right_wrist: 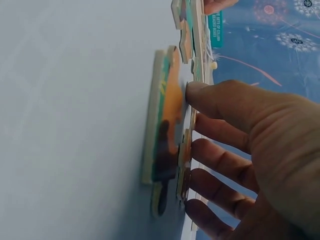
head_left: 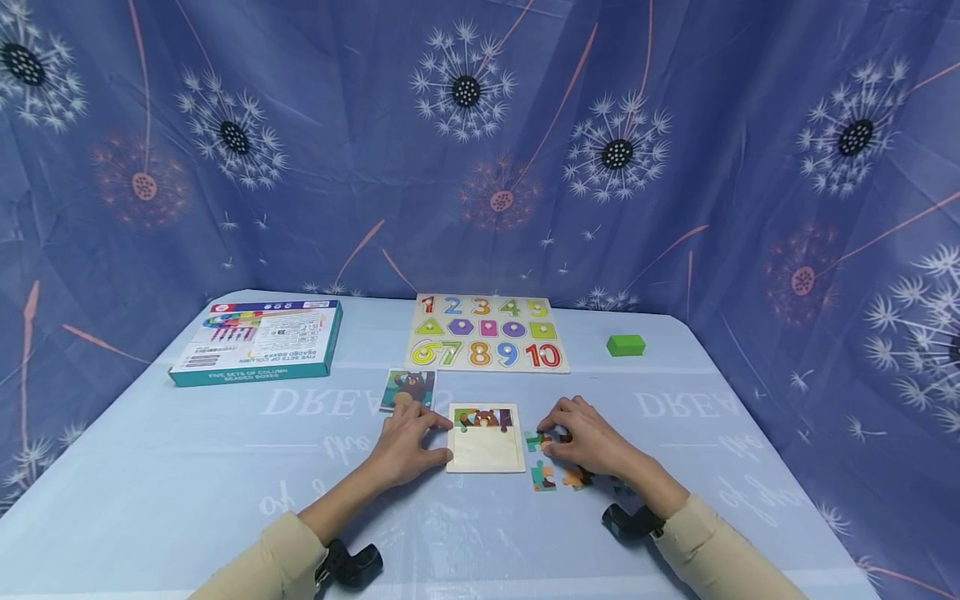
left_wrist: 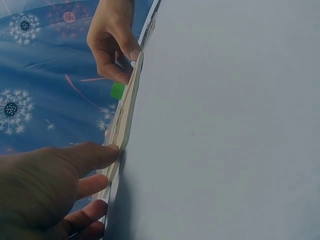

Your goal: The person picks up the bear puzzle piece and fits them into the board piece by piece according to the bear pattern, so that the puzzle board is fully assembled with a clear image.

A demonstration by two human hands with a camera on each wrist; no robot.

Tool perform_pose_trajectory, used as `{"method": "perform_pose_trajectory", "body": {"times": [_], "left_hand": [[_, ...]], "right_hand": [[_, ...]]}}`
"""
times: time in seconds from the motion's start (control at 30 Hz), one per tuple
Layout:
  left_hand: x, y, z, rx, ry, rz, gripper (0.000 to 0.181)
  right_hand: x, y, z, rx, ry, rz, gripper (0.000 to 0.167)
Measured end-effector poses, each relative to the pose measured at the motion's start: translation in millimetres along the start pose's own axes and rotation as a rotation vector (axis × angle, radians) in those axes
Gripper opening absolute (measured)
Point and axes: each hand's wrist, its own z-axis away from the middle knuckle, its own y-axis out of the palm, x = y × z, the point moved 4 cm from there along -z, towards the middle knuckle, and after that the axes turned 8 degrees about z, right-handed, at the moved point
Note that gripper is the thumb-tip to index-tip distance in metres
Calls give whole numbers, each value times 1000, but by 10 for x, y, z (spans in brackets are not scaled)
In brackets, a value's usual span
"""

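Observation:
A square wooden puzzle board lies mid-table, with a strip of bear picture along its far end and bare wood below. My left hand touches the board's left edge with extended thumb and index finger; in the left wrist view the thumb rests against that edge. To the board's right, my right hand pinches a jigsaw piece between thumb and fingers, partly hidden by them. Several loose pieces lie near it, among them a green and orange one and, close to the right wrist camera, an orange and brown one.
A bear picture card lies beyond my left hand. Farther back are a teal-edged box, a wooden number and shape board and a green block. A blue dandelion-print curtain hangs behind the table.

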Motion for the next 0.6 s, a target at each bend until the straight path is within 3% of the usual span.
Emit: {"method": "perform_pose_trajectory", "body": {"times": [0.33,0.6], "left_hand": [[12,10,2,-16,17,-4,33],[19,15,3,-22,22,-14,34]], "right_hand": [[8,-14,14,-34,-36,19,23],[30,-44,-12,-36,1,13,26]]}}
